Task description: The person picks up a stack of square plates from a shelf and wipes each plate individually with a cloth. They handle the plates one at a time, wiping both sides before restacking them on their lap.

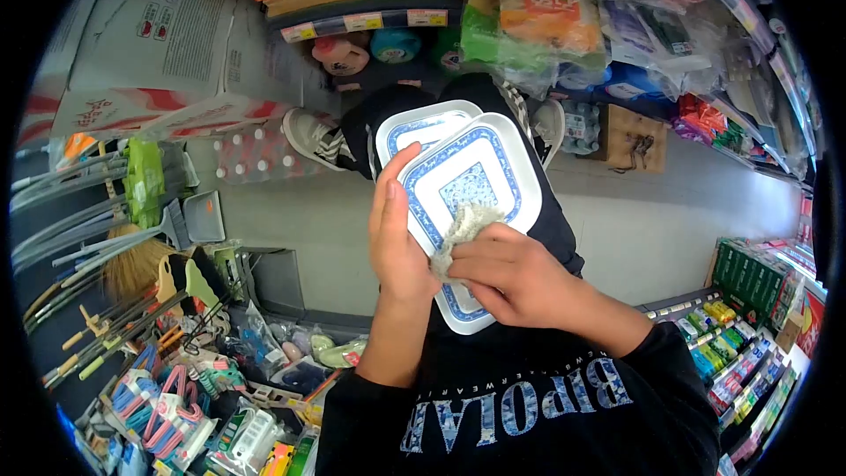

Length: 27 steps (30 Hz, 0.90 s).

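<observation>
A square white plate with a blue patterned border and centre [515,150] is held at its left edge by my left hand [398,238], fingers along the rim. My right hand [511,275] is closed on a crumpled greyish cloth [471,222], which lies against the plate's lower part. Beneath it, a second similar plate [388,134] shows at the upper left, resting over my lap. Another blue-and-white dish edge [467,322] sticks out below my hands. How many pieces are stacked is hidden.
Shelves with price tags [363,21] and bottles [396,46] are ahead. Grey boxes [163,44] stand at the upper left. Brooms [132,269] and a dustpan [204,216] are at left, packaged goods [251,436] at lower left, small packets [727,348] at right.
</observation>
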Motion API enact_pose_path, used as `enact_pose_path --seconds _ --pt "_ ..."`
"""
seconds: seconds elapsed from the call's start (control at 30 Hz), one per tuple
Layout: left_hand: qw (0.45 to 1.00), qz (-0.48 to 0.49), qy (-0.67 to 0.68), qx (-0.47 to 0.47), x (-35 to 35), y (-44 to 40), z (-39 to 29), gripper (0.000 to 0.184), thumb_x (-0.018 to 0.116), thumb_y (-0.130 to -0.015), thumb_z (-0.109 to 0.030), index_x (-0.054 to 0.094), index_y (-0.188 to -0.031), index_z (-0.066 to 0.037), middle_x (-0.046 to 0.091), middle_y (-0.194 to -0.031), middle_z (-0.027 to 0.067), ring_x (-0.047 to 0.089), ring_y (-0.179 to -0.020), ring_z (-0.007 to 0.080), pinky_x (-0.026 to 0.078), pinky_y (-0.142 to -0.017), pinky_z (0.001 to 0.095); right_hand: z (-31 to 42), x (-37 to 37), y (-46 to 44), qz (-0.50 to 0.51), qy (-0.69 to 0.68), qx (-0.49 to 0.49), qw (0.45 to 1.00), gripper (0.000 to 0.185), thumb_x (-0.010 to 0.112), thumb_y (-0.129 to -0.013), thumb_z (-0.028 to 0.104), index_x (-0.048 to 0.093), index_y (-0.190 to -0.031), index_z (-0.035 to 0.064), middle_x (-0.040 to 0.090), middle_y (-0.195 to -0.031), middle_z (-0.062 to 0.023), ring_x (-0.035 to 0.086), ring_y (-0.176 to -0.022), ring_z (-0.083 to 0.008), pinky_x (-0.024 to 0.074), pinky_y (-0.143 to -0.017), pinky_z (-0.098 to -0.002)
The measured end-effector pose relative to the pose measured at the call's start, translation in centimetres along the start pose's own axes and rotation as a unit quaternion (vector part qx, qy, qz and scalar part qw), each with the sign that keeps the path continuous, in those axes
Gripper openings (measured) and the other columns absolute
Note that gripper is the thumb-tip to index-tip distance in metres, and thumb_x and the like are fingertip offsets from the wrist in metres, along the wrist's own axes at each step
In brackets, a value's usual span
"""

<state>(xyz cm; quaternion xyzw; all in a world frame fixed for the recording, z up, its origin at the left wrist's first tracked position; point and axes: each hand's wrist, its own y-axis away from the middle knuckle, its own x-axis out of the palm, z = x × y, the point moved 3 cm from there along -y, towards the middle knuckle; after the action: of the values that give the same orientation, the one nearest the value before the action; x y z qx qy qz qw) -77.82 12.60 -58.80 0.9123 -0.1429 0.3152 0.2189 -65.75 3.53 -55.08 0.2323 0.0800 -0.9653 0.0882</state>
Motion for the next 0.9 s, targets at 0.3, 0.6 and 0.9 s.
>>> enact_pose_path --seconds 0.3,0.6,0.9 --pt "0.998 -0.044 0.002 0.036 -0.4 0.0 0.1 0.056 0.036 -0.11 -0.042 0.042 -0.144 0.003 0.056 -0.137 0.0219 0.06 -0.124 0.0311 0.05 -0.105 0.046 -1.1 -4.1 1.1 -0.008 0.251 0.037 0.967 0.014 0.075 -0.082 0.015 0.069 -0.093 0.0086 0.064 -0.107 -0.0043 0.058 -0.103 -0.029 0.0476 -0.089 -0.0422" --pt "0.997 -0.044 -0.028 0.06 0.8 0.2 -0.8 0.056 0.034 -0.111 -0.04 0.043 -0.143 0.006 0.057 -0.135 0.0254 0.062 -0.122 0.0296 0.053 -0.102 0.0414 -5.7 -3.1 2.2 -0.274 -0.275 0.217 0.896 0.041 0.068 -0.093 0.002 0.053 -0.131 0.0005 0.061 -0.123 -0.014 0.061 -0.114 -0.021 0.0497 -0.097 -0.0334" --pt "0.976 0.01 -0.184 0.117 0.8 1.6 -1.5 0.061 0.035 -0.111 -0.043 0.041 -0.142 0.008 0.058 -0.133 0.0258 0.064 -0.119 0.0309 0.054 -0.099 0.0426 -5.7 -3.4 2.7 -0.132 -0.368 0.33 0.859 0.023 0.061 -0.101 0.01 0.062 -0.117 -0.0064 0.074 -0.106 -0.0088 0.068 -0.095 -0.0127 0.0549 -0.084 -0.0298"
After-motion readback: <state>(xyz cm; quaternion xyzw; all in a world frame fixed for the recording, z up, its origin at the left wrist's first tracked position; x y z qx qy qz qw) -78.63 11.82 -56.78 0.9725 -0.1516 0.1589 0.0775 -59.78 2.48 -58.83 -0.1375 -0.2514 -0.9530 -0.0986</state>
